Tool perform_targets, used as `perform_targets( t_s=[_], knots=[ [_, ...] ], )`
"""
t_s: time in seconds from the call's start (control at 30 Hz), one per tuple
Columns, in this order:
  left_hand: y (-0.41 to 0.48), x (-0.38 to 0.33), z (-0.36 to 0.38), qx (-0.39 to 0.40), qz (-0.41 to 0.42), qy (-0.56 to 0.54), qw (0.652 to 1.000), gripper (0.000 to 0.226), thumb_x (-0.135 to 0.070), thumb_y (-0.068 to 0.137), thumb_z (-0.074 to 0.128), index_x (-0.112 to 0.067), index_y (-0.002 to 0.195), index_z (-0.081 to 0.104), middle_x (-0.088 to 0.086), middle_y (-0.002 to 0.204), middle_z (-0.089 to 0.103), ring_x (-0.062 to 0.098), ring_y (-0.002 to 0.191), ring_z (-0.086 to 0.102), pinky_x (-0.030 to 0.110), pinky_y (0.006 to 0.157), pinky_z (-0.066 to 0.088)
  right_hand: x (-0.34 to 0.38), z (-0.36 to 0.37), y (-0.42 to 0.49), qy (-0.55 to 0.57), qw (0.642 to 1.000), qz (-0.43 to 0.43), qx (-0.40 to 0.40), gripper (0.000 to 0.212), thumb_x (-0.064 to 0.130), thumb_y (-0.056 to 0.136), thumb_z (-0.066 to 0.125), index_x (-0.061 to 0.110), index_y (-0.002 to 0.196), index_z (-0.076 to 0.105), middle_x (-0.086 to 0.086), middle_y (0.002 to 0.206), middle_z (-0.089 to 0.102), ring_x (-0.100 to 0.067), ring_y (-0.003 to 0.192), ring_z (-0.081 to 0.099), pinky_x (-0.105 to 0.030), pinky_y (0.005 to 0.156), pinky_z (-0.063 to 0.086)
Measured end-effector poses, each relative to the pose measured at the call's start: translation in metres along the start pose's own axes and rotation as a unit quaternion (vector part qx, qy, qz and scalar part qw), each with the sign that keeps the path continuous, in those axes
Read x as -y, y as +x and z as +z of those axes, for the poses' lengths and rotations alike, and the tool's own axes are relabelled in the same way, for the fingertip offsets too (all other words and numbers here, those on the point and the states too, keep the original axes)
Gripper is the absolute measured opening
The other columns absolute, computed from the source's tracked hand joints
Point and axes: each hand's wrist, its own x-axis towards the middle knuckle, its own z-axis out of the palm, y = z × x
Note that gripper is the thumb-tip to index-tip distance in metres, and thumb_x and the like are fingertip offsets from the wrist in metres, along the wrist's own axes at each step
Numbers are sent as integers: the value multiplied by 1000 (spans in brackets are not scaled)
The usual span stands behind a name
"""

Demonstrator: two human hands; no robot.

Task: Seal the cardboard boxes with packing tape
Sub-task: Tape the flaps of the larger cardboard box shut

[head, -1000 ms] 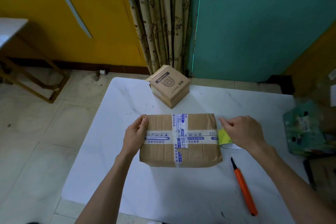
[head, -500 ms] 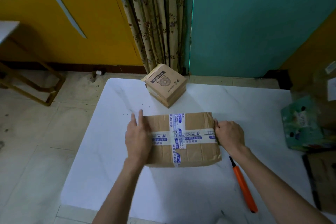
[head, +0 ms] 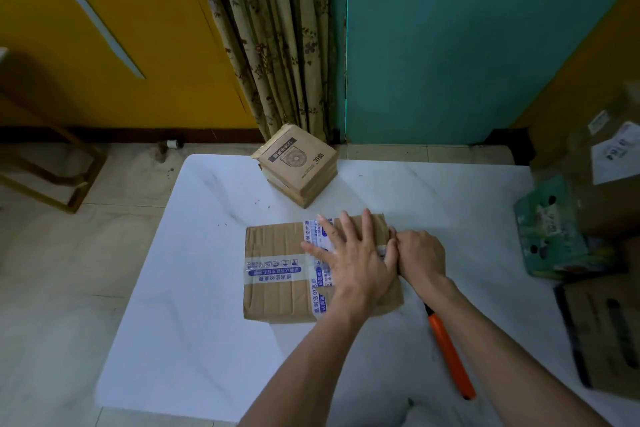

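Observation:
A flat brown cardboard box (head: 273, 239) lies mid-table with printed white-and-blue packing tape (head: 273, 269) crossing its top both ways. My left hand (head: 353, 260) lies flat on the right half of the top, fingers spread, pressing the tape. At the box's right edge my right hand (head: 420, 256) is curled, touching the left hand's thumb side. The tape roll it held a moment ago is hidden under it. A smaller sealed cardboard box (head: 298, 166) stands at the table's far edge.
An orange-handled utility knife (head: 448, 354) lies on the white table (head: 207, 322), right of the box, partly under my right forearm. A green printed carton (head: 550, 229) and brown cartons (head: 606, 333) crowd the right side. A curtain and door stand behind.
My left hand slid from the box's left end across the top to its right half. My right hand drew in against the right edge, covering the yellow-green roll.

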Motion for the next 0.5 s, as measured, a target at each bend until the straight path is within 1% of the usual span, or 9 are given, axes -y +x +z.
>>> perform_targets(
  t_s=[0.07,0.13,0.17,0.23,0.3,0.33,0.4,0.5],
  knots=[
    [6,-4,-8,14,-21,-13,1000,74,-69,98,21,-27,157,9,15,160,9,51,149,-17,87,96,-16,-2,0,0,34,999,-7,-4,53,37,106,35,13,78,73,-9,76,71,-30,71,66,-31,59,40],
    [15,-12,-16,44,-52,-24,997,74,-71,94,32,-24,150,20,15,153,18,51,149,-10,90,94,-10,-6,-1,-1,109,994,6,1,47,35,102,45,16,69,71,-8,66,67,-30,64,61,-30,55,37],
    [19,-16,-19,60,-68,-22,996,74,-72,92,37,-23,146,25,15,151,21,52,148,-7,91,94,-8,-10,-1,-2,156,988,14,3,44,33,100,49,21,61,67,-5,58,61,-27,57,57,-30,52,35],
    [23,-21,-25,85,-88,-8,992,73,-73,91,41,-21,141,32,15,149,25,53,148,-3,92,94,-2,-18,1,-4,216,976,22,-8,50,37,94,52,24,46,50,1,44,43,-20,45,41,-28,47,28],
    [26,-24,-30,93,-91,3,991,69,-70,94,41,-20,141,36,16,149,29,53,147,2,92,95,2,-22,0,-4,223,975,15,-13,60,45,93,52,16,43,35,2,40,29,-17,42,26,-29,47,22],
    [26,-24,-33,92,-90,6,992,66,-67,95,42,-19,140,38,16,148,31,52,147,5,93,96,4,-23,0,-4,226,974,6,-10,63,43,94,55,15,43,31,2,40,26,-17,43,23,-29,47,20],
    [25,-21,-38,90,-81,11,993,62,-63,96,45,-18,139,42,16,145,35,50,146,12,92,96,7,-25,0,-4,242,970,-11,-5,63,35,95,60,17,42,30,4,38,25,-14,41,23,-28,47,19],
    [25,-15,-41,89,-62,13,994,61,-62,94,48,-17,135,47,14,139,41,45,143,21,92,96,11,-32,-5,-8,275,961,-9,-17,67,30,97,58,19,40,27,2,35,23,-10,37,21,-27,45,19]
  ],
)
